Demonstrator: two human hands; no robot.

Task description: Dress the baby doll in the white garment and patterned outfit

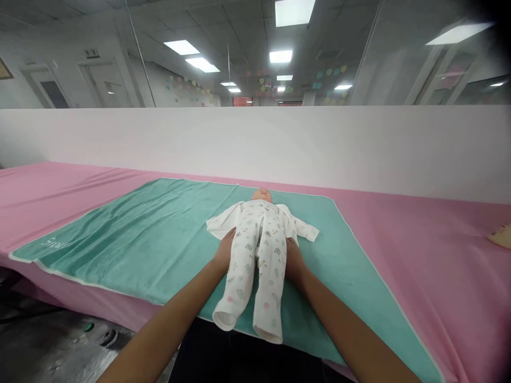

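Note:
A baby doll [262,194] lies on its back with its head toward the wall. White printed baby trousers [243,266] cover its front, their legs pointing toward me and the cuffs hollow at the ends. Under them a white baby top [306,230] spreads its sleeves to both sides. My left hand [225,249] grips the left edge of the trousers. At the opposite edge, my right hand [294,259] holds the cloth at about the same height. Most fingers of both hands are hidden behind the fabric.
A green towel [159,239] with a white border lies beneath the doll on a pink table cover [383,234]. Behind stands a low white wall [255,143] with mirror panels above. A tan object [501,236] is at the far right. Below left, a bottle with a green cap [88,326] shows.

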